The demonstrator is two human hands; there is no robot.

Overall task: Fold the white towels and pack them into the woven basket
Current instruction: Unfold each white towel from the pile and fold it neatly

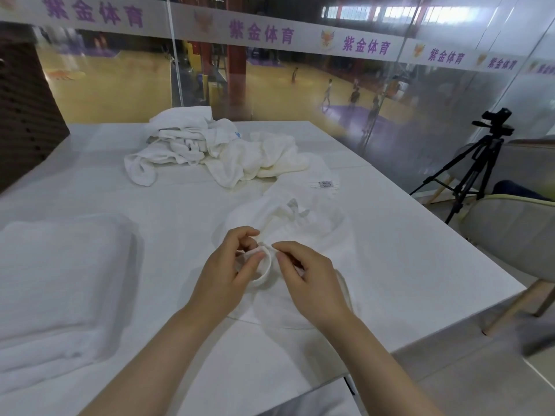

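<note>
Both hands meet over the near middle of the white surface (186, 205), working one white towel (303, 235) that lies spread beneath and beyond them. The left hand (228, 268) pinches a curled hem of it between thumb and fingers; the right hand (309, 274), just beside, pinches the same edge. A folded stack of towels (57, 280) sits well to the left, and a rumpled heap of towels (216, 148) lies farther back. A tripod (477, 163) stands off right.
</note>
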